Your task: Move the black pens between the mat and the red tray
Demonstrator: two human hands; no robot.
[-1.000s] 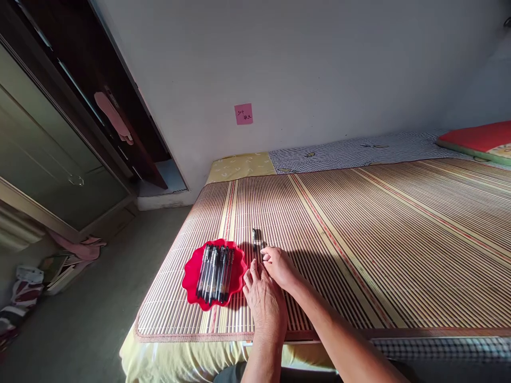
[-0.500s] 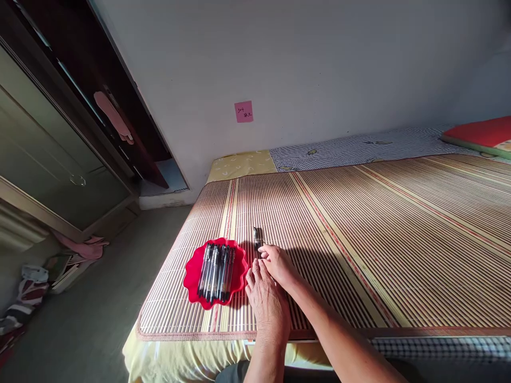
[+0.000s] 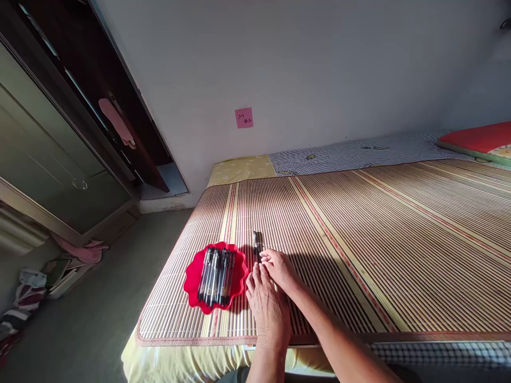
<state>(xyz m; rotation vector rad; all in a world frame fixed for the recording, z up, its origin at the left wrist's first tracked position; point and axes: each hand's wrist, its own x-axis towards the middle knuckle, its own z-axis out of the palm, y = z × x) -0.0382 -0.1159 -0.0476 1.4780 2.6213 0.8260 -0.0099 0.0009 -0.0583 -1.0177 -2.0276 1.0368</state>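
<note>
A red scalloped plate (image 3: 192, 277) lies on the bamboo mat (image 3: 359, 234) near the bed's front left corner, with several black pens (image 3: 216, 268) side by side in it. Just right of the plate a single black pen (image 3: 255, 240) lies on the mat. My right hand (image 3: 278, 266) rests over that pen's near end, fingers curled and touching it. My left hand (image 3: 266, 304) lies flat on the mat below, fingers stretched toward the pen and between the plate and my right hand.
The mat covers a bed with yellow and checked sheets (image 3: 339, 154) against a white wall bearing a pink sticky note (image 3: 244, 117). A red cushion (image 3: 475, 137) sits far right. A dark wardrobe (image 3: 80, 122) and floor clutter (image 3: 48, 271) stand left.
Both hands stay by the single pen with barely any shift. The camera view has drifted slightly.
</note>
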